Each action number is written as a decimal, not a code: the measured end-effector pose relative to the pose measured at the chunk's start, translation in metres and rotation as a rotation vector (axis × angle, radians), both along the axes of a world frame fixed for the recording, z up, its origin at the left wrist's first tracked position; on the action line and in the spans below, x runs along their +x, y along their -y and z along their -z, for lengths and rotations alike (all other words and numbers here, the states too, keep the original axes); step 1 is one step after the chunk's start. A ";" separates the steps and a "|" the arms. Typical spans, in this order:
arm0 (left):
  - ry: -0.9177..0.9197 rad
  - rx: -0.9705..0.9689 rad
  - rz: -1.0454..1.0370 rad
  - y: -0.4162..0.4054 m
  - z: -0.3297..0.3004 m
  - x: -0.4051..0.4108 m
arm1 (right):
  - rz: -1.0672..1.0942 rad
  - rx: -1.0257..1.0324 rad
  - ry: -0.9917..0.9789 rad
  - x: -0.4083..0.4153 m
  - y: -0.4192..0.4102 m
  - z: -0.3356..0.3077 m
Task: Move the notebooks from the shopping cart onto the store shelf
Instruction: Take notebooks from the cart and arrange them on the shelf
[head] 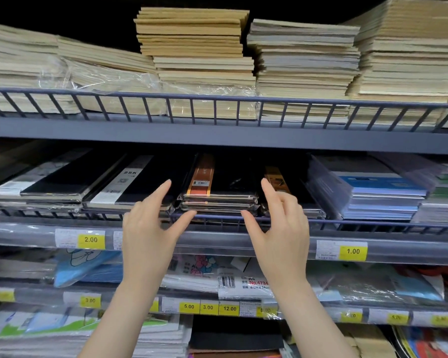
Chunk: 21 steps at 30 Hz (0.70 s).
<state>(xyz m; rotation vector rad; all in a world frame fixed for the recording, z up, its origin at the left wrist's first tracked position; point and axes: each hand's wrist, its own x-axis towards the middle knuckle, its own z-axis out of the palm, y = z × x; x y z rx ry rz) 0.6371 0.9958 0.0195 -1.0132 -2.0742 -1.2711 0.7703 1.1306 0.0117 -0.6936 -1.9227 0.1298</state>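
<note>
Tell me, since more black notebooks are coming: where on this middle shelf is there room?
Little. The row runs pile against pile from the 25K notebooks to the blue-covered stack. The only room is on top of the wrapped black stack, between the open left hand and right hand, under the upper shelf.

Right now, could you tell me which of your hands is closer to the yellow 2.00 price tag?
Left. My left hand is just right of the 2.00 price tag; my right hand is much farther right, beyond the wrapped black notebooks.
</note>
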 end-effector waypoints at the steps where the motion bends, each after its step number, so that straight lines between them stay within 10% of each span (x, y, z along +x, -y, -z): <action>1: -0.011 0.025 0.007 0.011 0.000 0.002 | -0.039 0.005 -0.021 0.003 0.004 0.001; 14: 0.208 0.048 -0.235 0.087 0.022 -0.034 | -0.360 -0.050 0.192 -0.037 0.060 0.017; 21: -0.244 -0.105 -0.280 0.101 0.006 -0.110 | -0.280 -0.059 0.116 -0.084 0.087 0.015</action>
